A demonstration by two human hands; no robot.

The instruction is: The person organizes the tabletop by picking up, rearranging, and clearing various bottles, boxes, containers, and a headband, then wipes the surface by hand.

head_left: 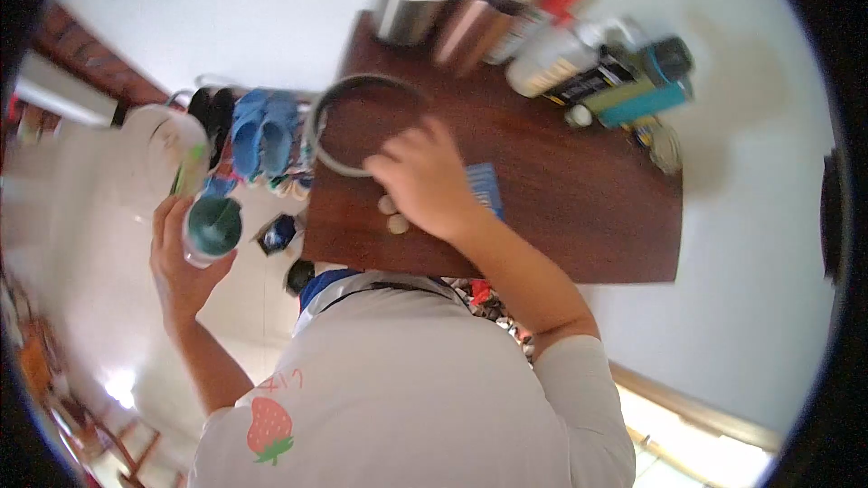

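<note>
My left hand (178, 258) is wrapped round a cup-like container (213, 226) with a dark green top, held out beyond the left edge of the brown table (579, 217). Over the table, my right hand (422, 172) is blurred, its fingers bent at the edge of a grey ring (339, 165); whether they grip the ring cannot be made out. Two small round beige pieces (396, 223) lie just left of my right wrist. A blue packet (485, 188) lies on the table to the right of that hand.
Along the table's back stand a steel flask (411, 4), a copper-coloured flask (479, 27), a white bottle (547, 59) and a teal bottle (644, 104). Blue clogs (262, 140) sit on a rack left of the table. Farther left is a whitish bin (158, 149).
</note>
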